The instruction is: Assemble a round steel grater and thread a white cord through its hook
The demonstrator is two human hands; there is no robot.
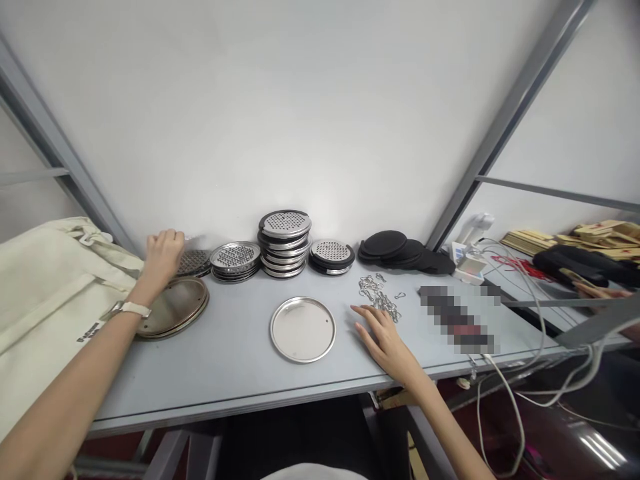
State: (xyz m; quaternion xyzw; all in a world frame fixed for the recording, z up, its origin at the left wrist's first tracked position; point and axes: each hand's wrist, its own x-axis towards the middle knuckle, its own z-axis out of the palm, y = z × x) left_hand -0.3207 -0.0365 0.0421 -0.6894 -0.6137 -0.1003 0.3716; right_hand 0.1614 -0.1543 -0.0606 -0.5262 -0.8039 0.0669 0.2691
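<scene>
My left hand (164,257) is closed at the left pile of round grater plates (195,263). A blurred, shiny edge shows beyond its fingers; what they hold is mostly hidden. Below that wrist lies a stack of plain round metal plates (176,308). One shallow round metal lid (303,330) lies alone at the middle of the table, a small hole near its right rim. My right hand (383,340) rests open on the table to the right of this lid, fingers spread and holding nothing. Just beyond its fingertips is a heap of small metal carabiner clips (379,295).
Along the wall stand more grater plates (235,257), a tall stack of black-rimmed graters (285,243), a shorter one (331,257) and black round pads (395,247). A cream bag (60,300) borders the left. White cables (515,407) hang right. Another person's hand (600,291) shows far right.
</scene>
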